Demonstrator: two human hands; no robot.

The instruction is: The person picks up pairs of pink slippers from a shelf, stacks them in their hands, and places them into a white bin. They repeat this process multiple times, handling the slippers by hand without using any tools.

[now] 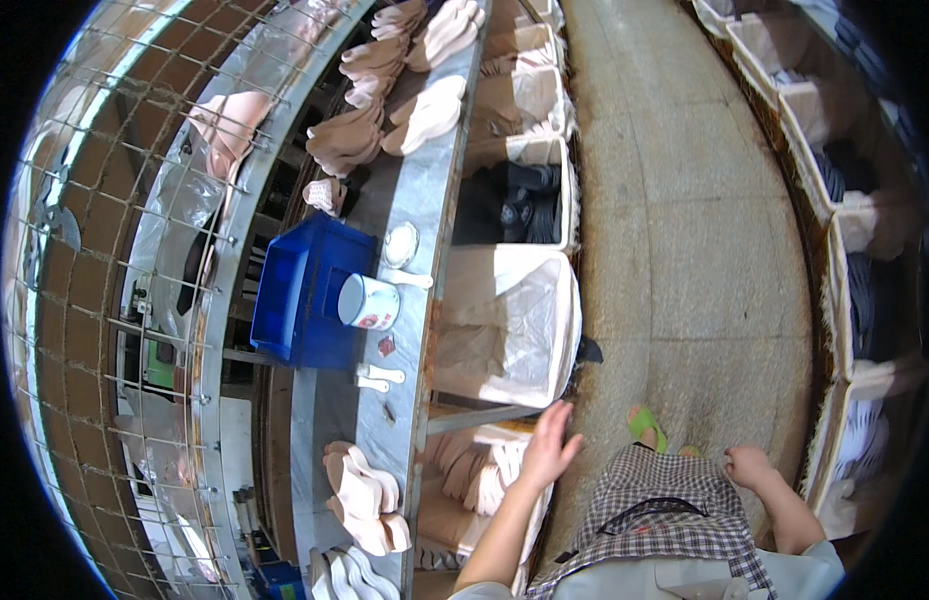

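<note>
My left hand [552, 447] is raised near the front of a white-lined bin, fingers apart, and nothing is in it. My right hand [749, 465] hangs over the aisle by my checked apron [660, 500]. Its fingers are curled in, and no object shows in them. Nearest my left hand is a white bin [563, 370] lined with clear plastic, under the metal shelf. Below that hand, another bin [472, 535] holds pale pink, sock-like pieces.
Along the left runs a grey metal shelf [410, 350] with a blue plastic bin [325, 290], a white mug [370, 302] and stacks of pale sock-shaped pieces [425, 115]. More bins [835, 290] line the right side. Wire mesh [85, 330] stands at far left.
</note>
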